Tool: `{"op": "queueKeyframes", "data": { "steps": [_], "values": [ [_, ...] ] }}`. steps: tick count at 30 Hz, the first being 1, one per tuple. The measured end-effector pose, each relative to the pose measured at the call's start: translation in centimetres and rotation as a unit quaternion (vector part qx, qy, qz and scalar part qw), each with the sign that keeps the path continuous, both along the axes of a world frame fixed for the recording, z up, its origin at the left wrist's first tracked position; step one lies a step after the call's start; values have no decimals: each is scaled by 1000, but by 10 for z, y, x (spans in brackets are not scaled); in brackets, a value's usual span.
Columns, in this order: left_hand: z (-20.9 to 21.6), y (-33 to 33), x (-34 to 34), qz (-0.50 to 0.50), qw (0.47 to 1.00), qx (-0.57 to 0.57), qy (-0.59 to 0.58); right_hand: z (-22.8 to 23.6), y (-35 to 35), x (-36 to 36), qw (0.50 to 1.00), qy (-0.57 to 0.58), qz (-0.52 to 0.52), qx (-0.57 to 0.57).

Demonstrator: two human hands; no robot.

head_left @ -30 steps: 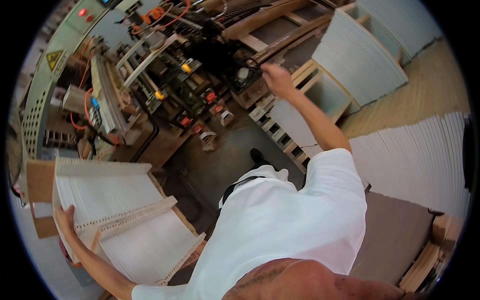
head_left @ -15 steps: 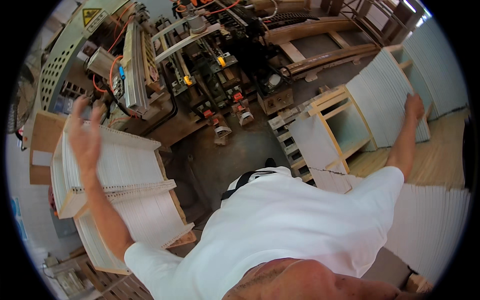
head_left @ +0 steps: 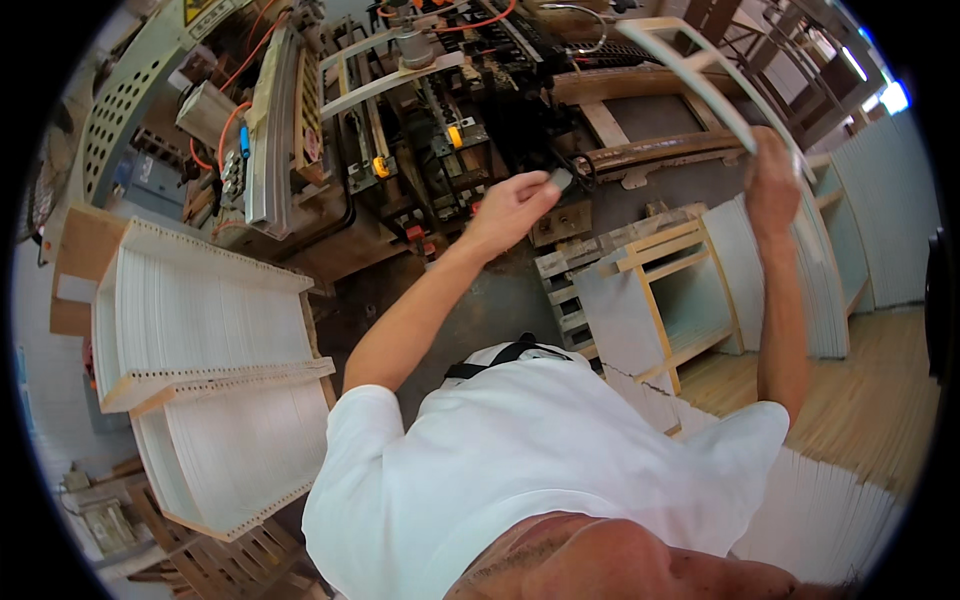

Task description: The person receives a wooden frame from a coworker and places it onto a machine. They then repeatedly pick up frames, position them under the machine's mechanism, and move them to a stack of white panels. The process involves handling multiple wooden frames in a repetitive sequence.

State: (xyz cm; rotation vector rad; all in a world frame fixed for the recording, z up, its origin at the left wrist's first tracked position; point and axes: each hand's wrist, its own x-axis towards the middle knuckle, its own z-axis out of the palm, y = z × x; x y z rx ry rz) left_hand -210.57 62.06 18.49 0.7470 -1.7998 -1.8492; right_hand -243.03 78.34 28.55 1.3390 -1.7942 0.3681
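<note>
My right hand (head_left: 773,190) is closed around the near end of a light wooden frame (head_left: 690,80) with a pale edge, raised at the upper right beside the stacked white-edged frames (head_left: 735,260). Motion blurs that hand a little. My left hand (head_left: 512,212) reaches forward over the machine's front, fingers stretched out. Its fingertips are close to a small grey-white part (head_left: 562,180) above a metal box (head_left: 560,222); whether they touch it cannot be made out. I see nothing held in the left hand.
Two stacks of white-edged frames (head_left: 210,300) stand at the left. Ahead is a machine with metal rails (head_left: 390,85), yellow knobs (head_left: 381,167) and orange hoses (head_left: 236,133). A slatted pallet (head_left: 565,285) lies beneath the right stacks, near a wooden board surface (head_left: 850,390).
My left hand has swung from above the left stacks to the machine's front. My right hand has moved forward and inward from the right stack, and a wooden frame is now lifted in it.
</note>
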Motion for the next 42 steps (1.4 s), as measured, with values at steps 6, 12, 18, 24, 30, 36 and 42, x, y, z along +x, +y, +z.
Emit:
{"op": "queueKeyframes", "data": {
  "steps": [6, 12, 18, 24, 30, 36, 42],
  "values": [
    [11, -45, -8, 100, 926, 266, 249, -44, -98, 113, 946, -13, 320, 52],
    [-58, -114, 90, 204, 859, 339, 324, -103, -178, 198, 895, -153, 379, 180],
    [-126, -192, 171, 209, 838, 340, 372, -150, -260, 247, 846, -234, 442, 184],
    [-140, -227, 187, 239, 835, 343, 359, -182, -306, 264, 849, -237, 429, 199],
    [-147, -229, 188, 219, 828, 351, 378, -182, -307, 267, 856, -232, 422, 189],
    [-148, -224, 181, 235, 827, 344, 377, -171, -314, 257, 840, -254, 422, 228],
    [-142, -250, 168, 274, 819, 334, 378, -183, -356, 244, 830, -253, 451, 208]
  ]
}}
